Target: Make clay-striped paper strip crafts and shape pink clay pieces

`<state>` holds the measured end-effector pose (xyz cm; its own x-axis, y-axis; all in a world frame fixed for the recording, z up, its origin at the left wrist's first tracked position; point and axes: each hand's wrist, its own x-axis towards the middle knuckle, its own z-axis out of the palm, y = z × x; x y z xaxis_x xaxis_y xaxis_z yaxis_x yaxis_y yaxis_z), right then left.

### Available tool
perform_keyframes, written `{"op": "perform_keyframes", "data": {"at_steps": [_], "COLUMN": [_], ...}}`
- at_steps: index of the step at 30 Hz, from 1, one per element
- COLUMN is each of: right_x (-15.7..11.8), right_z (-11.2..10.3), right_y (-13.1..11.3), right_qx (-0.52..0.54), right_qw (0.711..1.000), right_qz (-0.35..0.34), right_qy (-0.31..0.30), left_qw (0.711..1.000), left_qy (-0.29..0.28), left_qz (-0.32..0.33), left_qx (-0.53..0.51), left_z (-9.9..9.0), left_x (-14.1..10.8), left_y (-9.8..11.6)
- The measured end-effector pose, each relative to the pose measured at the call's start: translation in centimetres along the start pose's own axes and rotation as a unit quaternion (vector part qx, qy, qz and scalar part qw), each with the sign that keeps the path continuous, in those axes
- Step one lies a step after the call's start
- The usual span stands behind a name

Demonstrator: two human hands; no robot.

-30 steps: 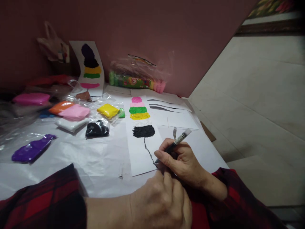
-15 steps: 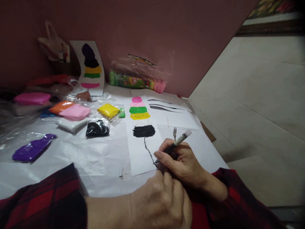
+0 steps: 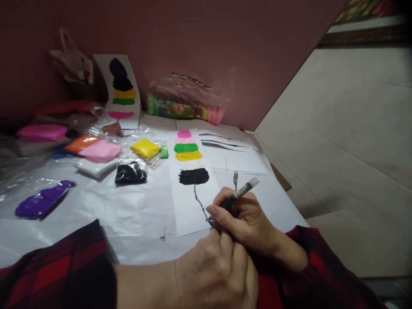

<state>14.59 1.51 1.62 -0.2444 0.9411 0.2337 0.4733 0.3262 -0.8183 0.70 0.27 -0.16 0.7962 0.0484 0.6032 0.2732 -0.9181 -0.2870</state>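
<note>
Right hand (image 3: 246, 223) of the person pinches a dark pen-like tool (image 3: 237, 196) with a clear end between thumb and fingers, its lower end slanting down to the paper. Left hand (image 3: 219, 268) lies just beside it, fingers curled together; from where I stand I cannot tell whether they grip anything. Both are at the near end of a long white paper (image 3: 188, 206), flat on the table.

Up that paper run six raised bands: dark pink at the far end, then light pink, green, yellow, white and a thick black band (image 3: 194, 176). These look finished to me. From the black one, a thin, bumpy black line (image 3: 200, 202) slants down to the fingers, seemingly the part in hand. Its lower end is hidden, so I cannot say whether it is complete. Paper on either side of the line is bare.
</note>
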Motion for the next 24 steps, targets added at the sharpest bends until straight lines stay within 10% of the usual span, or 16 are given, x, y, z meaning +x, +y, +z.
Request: {"op": "perform_keyframes", "data": {"at_steps": [24], "right_x": [0.09], "right_z": [-0.11], "right_y": [-0.28], "right_qx": [-0.012], "right_qw": [1.0], "right_qz": [-0.005], "right_qy": [-0.003], "left_qw": [1.0], "left_qy": [0.007], "left_qz": [0.01], "left_qx": [-0.022], "left_z": [0.12], "left_x": [-0.24], "left_y": [0.02]}}
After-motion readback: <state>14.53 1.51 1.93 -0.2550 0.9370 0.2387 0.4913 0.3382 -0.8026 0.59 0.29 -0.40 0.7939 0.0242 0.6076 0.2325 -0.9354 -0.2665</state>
